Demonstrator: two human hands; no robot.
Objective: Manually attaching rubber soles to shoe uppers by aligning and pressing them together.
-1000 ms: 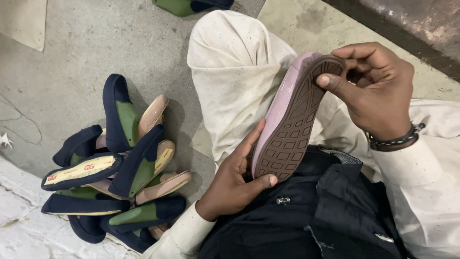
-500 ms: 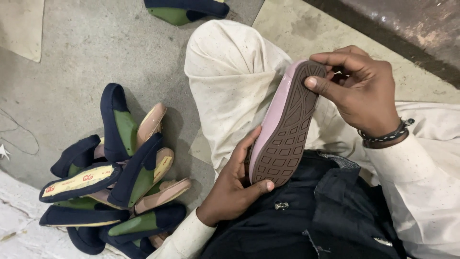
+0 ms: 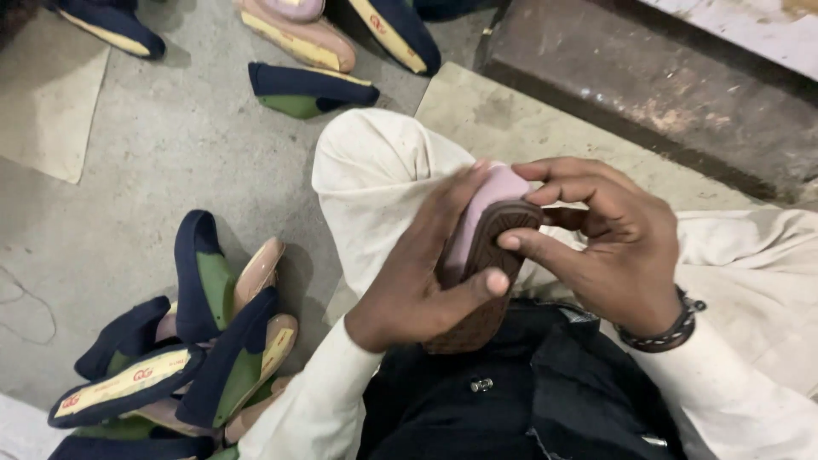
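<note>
Both my hands grip one shoe sole over my lap.
My left hand (image 3: 409, 298) wraps the brown-treaded pink sole (image 3: 477, 247), fingers closed; my right hand (image 3: 613, 247) pinches its tip. Yellow-labelled shoes (image 3: 170, 358) lie left.

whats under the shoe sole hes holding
The brown shoe sole sits over a black jacket and a cream-trousered knee. The left hand covers its lower part.

Footwear workshop floor

Unfinished navy-and-green shoe pieces (image 3: 183, 341) lie heaped on the bare concrete floor (image 3: 170, 153), with more shoe pieces (image 3: 311, 85) scattered beyond that heap.
</note>
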